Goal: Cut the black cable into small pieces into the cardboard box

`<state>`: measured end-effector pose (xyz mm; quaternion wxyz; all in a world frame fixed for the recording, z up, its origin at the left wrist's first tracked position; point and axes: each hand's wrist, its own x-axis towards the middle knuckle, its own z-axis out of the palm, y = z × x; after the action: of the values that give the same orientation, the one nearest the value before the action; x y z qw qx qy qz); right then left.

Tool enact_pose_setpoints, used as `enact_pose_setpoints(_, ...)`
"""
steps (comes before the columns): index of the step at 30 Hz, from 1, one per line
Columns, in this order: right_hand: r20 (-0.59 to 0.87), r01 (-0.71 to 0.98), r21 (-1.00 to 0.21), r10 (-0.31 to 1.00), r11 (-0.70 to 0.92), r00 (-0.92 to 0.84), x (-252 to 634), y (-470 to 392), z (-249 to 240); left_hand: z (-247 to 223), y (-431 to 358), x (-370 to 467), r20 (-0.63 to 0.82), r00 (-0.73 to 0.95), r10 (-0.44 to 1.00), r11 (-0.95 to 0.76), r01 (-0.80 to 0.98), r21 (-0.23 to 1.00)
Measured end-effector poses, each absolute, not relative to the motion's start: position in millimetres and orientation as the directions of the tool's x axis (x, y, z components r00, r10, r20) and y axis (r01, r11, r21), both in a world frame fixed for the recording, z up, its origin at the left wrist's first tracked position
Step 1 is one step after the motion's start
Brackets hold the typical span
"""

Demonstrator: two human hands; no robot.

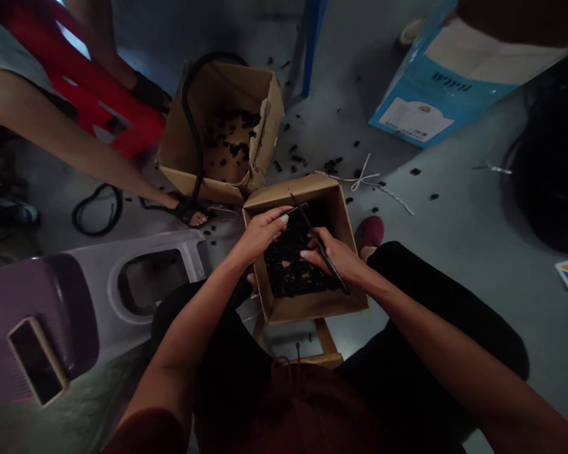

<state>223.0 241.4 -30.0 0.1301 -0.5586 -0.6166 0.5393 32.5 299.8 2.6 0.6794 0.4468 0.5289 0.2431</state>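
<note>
My left hand (265,232) is closed, pinching a short black strip (297,208) with pale marks along it, above an open cardboard box (317,310). In my right hand (334,255) is a long, slender dark tool (319,243). Its thin pointed end reaches up past the strip, and its thicker end points down toward the box's near right side. Tool and strip cross in view; whether they touch I cannot tell. Many black pieces (284,277) cover the bottom of the box, partly hidden by my hands.
Another cardboard box (175,180) with scattered black bits and a black tube (189,113) stands beyond. A person's foot (192,214) is beside it. Left is a grey plastic stool (101,265) and a phone (38,359); right, a blue carton (407,113). White string (360,180) lies on the floor.
</note>
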Motion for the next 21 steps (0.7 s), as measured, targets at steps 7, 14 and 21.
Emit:
enact_pose_setpoints(7, -0.433, 0.541, -0.817, 0.830, -0.198, -0.351, 222, 242, -27, -4, 298, 31, -0.481, 0.340, 0.808, 0.440, 0.195, 0.877)
enact_pose_setpoints(14, -0.460, 0.595, -0.772, 0.843, -0.223, -0.280, 218, 240, -29, -9, 299, 29, -0.475, 0.377, 0.795, 0.411, 0.242, 0.879)
enact_pose_setpoints(21, -0.461, 0.595, -0.764, 0.857, -0.250, -0.232, 216, 237, -29, -8, 299, 29, -0.486, 0.348, 0.802, 0.410, 0.270, 0.871)
